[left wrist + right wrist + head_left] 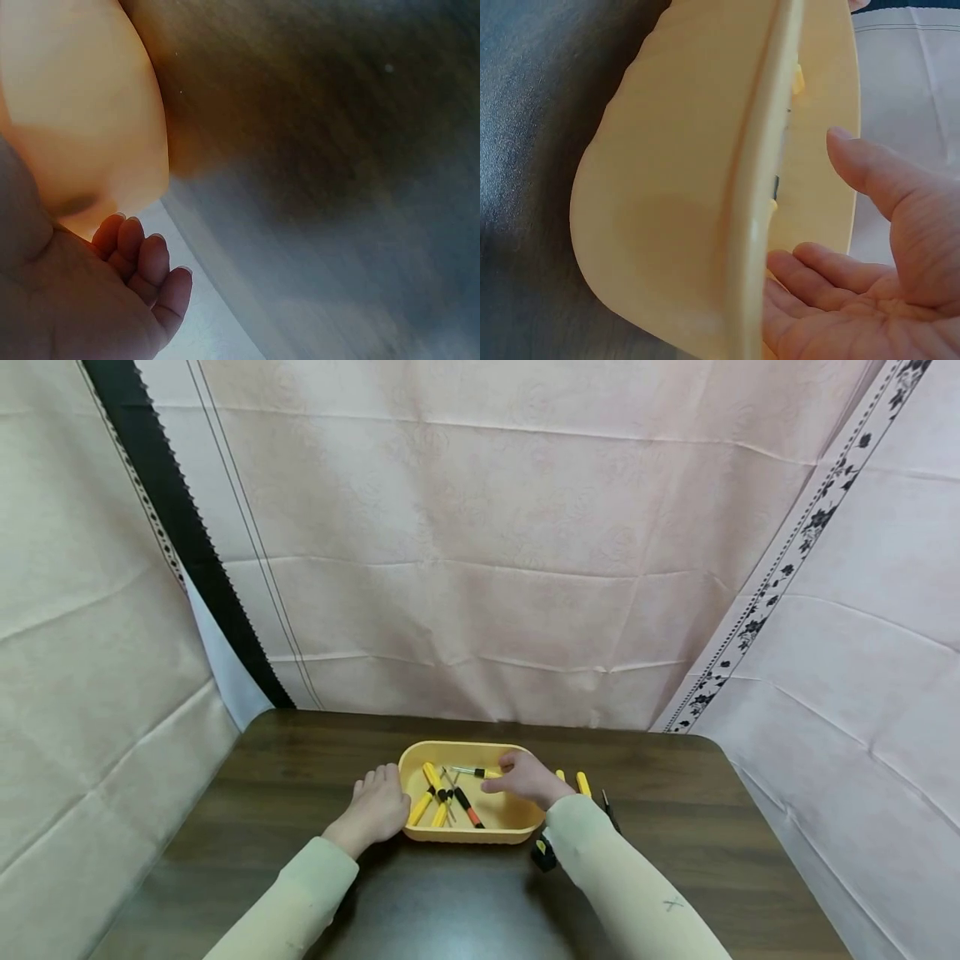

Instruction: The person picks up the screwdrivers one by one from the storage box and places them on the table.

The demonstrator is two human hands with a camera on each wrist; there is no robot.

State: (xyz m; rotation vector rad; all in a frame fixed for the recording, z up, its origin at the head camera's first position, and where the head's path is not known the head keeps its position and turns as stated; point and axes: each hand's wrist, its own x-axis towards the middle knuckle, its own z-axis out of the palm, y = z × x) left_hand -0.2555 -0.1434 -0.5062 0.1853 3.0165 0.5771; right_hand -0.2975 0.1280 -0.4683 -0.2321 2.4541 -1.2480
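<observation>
A shallow yellow tray [472,837] sits on the table in the head view. Several screwdrivers with yellow-and-black handles lie crossed in its left half, together with an orange-and-black-handled one [469,808]. At the tray's left end my left hand [378,802] holds the rim; in the left wrist view its fingers [154,259] are curved beside the outer wall and its thumb is hidden. Over the inside of the right end hovers my right hand [528,779], thumb and fingers spread apart. Close to its fingertips lies a yellow-and-black-handled screwdriver [477,772], its metal shaft towards the left.
Right of the tray, partly behind the right sleeve, are a yellow handle [583,783] and a dark slender tool [609,810]. A small black object [543,853] shows by the tray's near right corner. Pale cloth curtains [465,568] hang around the dark wooden table [337,735].
</observation>
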